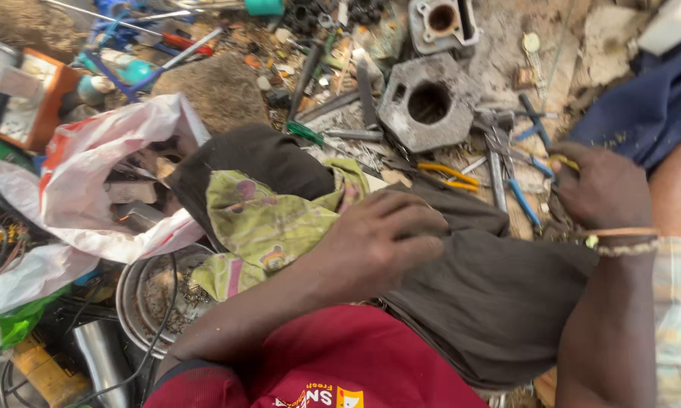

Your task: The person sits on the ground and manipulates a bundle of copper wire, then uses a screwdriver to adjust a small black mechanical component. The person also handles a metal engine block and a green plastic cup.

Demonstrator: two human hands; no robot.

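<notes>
My left hand (378, 242) lies on a dark brown cloth (491, 302) spread over my lap, its fingers curled into a fold of it. A green patterned cloth (261, 223) is bunched just left of that hand. My right hand (601, 189), with a bracelet at the wrist, reaches down into a pile of hand tools. Its fingertips touch a yellow-handled tool (565, 162) and blue-handled pliers (523, 202). The fingers curl under the hand, so the grip is hidden.
A grey metal engine block (427, 102) with a round bore lies beyond the cloth, a second cylinder part (442, 23) behind it. Yellow-handled pliers (450, 175) lie nearby. A white plastic bag (91, 181) and a round metal pan (132, 295) sit at the left.
</notes>
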